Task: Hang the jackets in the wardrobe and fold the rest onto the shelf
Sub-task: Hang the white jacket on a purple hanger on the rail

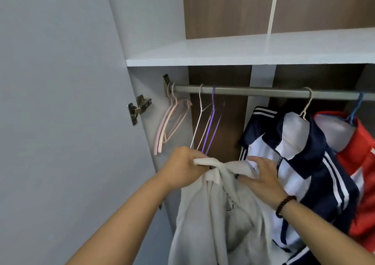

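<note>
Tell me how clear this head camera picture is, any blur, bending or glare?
Head view: wide-angle bending curves the rail and shelf edge; the purple hanger is smeared, seemingly by motion; soft even light, no harsh glare; both hands, left and right, and the white garment look reasonably sharp.

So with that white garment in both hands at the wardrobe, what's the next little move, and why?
Probably lift the white garment toward the rail and hook it in the gap beside the navy striped jacket. The left hand grips the garment's bunched top and the right hand rests on it. Whether a hanger is already inside cannot be seen; if not, take the empty white hanger first.
</note>
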`<state>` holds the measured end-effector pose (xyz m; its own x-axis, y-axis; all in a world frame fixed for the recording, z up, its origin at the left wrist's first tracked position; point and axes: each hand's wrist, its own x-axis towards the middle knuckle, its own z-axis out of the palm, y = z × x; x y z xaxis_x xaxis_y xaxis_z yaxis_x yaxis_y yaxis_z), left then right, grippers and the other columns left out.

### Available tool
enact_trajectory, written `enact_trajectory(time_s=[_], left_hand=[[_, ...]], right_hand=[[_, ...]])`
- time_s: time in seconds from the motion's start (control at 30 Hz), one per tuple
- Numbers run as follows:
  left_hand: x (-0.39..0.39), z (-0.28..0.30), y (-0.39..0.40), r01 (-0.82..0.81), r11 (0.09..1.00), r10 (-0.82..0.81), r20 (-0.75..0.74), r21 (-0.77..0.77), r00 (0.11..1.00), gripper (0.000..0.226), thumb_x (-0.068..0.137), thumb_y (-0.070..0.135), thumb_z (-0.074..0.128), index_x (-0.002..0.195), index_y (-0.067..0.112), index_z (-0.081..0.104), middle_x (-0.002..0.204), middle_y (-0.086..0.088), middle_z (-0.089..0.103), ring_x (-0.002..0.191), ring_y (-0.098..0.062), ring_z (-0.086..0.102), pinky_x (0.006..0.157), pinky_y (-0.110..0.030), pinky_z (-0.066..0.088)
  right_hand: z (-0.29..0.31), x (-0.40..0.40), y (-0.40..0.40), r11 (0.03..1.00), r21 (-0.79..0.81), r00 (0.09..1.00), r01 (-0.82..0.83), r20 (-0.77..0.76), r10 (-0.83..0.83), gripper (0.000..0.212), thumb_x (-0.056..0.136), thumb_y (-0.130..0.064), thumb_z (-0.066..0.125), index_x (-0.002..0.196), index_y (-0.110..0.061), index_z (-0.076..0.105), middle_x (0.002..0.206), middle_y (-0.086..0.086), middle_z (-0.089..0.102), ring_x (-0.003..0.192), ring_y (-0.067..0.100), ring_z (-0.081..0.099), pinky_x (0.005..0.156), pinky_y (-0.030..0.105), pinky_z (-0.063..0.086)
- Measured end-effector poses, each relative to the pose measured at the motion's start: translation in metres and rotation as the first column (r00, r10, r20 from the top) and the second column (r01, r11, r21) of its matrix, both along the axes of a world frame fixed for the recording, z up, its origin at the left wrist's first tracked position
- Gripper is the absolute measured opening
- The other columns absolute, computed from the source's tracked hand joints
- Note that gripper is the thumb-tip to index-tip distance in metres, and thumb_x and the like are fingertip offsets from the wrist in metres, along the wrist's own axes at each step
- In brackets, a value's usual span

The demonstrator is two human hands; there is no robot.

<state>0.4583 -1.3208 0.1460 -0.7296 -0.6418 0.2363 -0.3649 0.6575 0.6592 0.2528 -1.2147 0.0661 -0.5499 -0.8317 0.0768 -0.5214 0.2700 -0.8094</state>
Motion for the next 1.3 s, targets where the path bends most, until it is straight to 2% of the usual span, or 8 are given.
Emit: enact_trajectory(time_s=[0.13, 0.27, 0.37, 0.43, 0.7, 0.83, 1.03, 1.3], left_hand=[[-0.032, 0.001, -0.007, -0.166, 0.974, 0.198, -0.219, 0.156, 0.955, 0.018, 0.081, 0.005, 0.073, 0.076, 0.021, 0.079, 0.056, 0.017, 0.063, 0.053, 0.007, 0.053, 0.053, -0.01, 0.038], [-0.049, -0.002, -0.02, -0.304, 0.814, 0.528, -0.41, 0.496, 0.744, 0.019, 0.081, 0.007, 0.074, 0.068, 0.022, 0.075, 0.068, -0.007, 0.064, 0.065, -0.016, 0.053, 0.062, -0.028, 0.041], [-0.047, 0.0, -0.025, -0.104, 0.617, 0.664, -0.446, 0.78, 0.6, 0.003, 0.074, 0.013, 0.078, 0.073, 0.011, 0.077, 0.074, -0.013, 0.069, 0.068, -0.024, 0.062, 0.067, -0.03, 0.049], [-0.044, 0.0, -0.029, -0.017, 0.53, 0.686, -0.417, 0.848, 0.596, 0.026, 0.058, 0.012, 0.084, 0.082, 0.005, 0.077, 0.079, -0.017, 0.072, 0.067, -0.025, 0.068, 0.065, -0.031, 0.055], [-0.061, 0.001, -0.027, -0.182, 0.377, 0.842, -0.255, 0.908, 0.474, 0.017, 0.05, 0.008, 0.072, 0.066, 0.006, 0.076, 0.066, -0.015, 0.066, 0.055, -0.025, 0.061, 0.06, -0.028, 0.05], [-0.054, 0.011, -0.026, -0.266, 0.35, 0.879, -0.216, 0.899, 0.425, 0.03, 0.047, 0.016, 0.074, 0.075, 0.008, 0.079, 0.071, -0.014, 0.07, 0.06, -0.025, 0.065, 0.065, -0.029, 0.051], [-0.037, 0.013, -0.012, -0.316, 0.338, 0.895, -0.199, 0.887, 0.399, 0.038, 0.047, 0.02, 0.079, 0.082, 0.007, 0.079, 0.079, -0.016, 0.073, 0.064, -0.024, 0.068, 0.059, -0.027, 0.054], [-0.034, 0.0, -0.003, -0.308, 0.313, 0.901, -0.178, 0.898, 0.396, 0.034, 0.048, 0.021, 0.08, 0.079, 0.008, 0.079, 0.081, -0.019, 0.073, 0.066, -0.026, 0.067, 0.065, -0.031, 0.053]], right_hand=[[-0.011, 0.042, -0.011, 0.939, -0.186, 0.953, -0.29, 0.035, 0.301, 0.047, 0.078, -0.032, 0.064, 0.12, -0.04, 0.045, 0.122, -0.017, 0.046, 0.114, -0.002, 0.047, 0.095, 0.015, 0.038], [-0.038, 0.014, -0.038, 0.914, 0.114, 0.909, -0.39, 0.205, 0.363, 0.014, 0.095, -0.025, 0.055, 0.109, -0.025, 0.053, 0.11, -0.009, 0.055, 0.105, 0.009, 0.054, 0.089, 0.021, 0.043], [-0.045, -0.006, -0.054, 0.878, 0.103, 0.874, -0.468, 0.202, 0.442, 0.022, 0.098, -0.014, 0.048, 0.078, -0.023, 0.053, 0.077, -0.011, 0.054, 0.08, 0.007, 0.053, 0.075, 0.021, 0.04], [-0.04, -0.022, -0.062, 0.869, 0.035, 0.843, -0.493, 0.267, 0.467, 0.029, 0.099, -0.003, 0.043, 0.073, -0.011, 0.052, 0.063, -0.001, 0.053, 0.066, 0.015, 0.055, 0.069, 0.022, 0.046], [-0.014, -0.015, -0.164, 0.949, -0.222, 0.842, -0.225, 0.446, 0.304, 0.01, 0.092, -0.007, 0.056, 0.097, -0.01, 0.049, 0.084, 0.004, 0.054, 0.08, 0.021, 0.054, 0.073, 0.029, 0.043], [0.017, -0.007, -0.234, 0.979, -0.181, 0.694, -0.094, 0.693, 0.195, 0.027, 0.085, -0.018, 0.068, 0.1, -0.01, 0.046, 0.08, 0.006, 0.045, 0.078, 0.021, 0.044, 0.062, 0.029, 0.037], [0.033, -0.022, -0.269, 0.998, -0.055, 0.408, -0.028, 0.911, 0.062, 0.041, 0.094, -0.022, 0.059, 0.131, -0.006, 0.049, 0.128, 0.009, 0.053, 0.116, 0.026, 0.056, 0.094, 0.041, 0.043], [0.043, -0.039, -0.268, 0.997, -0.073, 0.357, 0.013, 0.932, 0.064, 0.039, 0.101, -0.02, 0.044, 0.137, -0.005, 0.043, 0.146, 0.012, 0.042, 0.132, 0.028, 0.045, 0.105, 0.041, 0.037]])
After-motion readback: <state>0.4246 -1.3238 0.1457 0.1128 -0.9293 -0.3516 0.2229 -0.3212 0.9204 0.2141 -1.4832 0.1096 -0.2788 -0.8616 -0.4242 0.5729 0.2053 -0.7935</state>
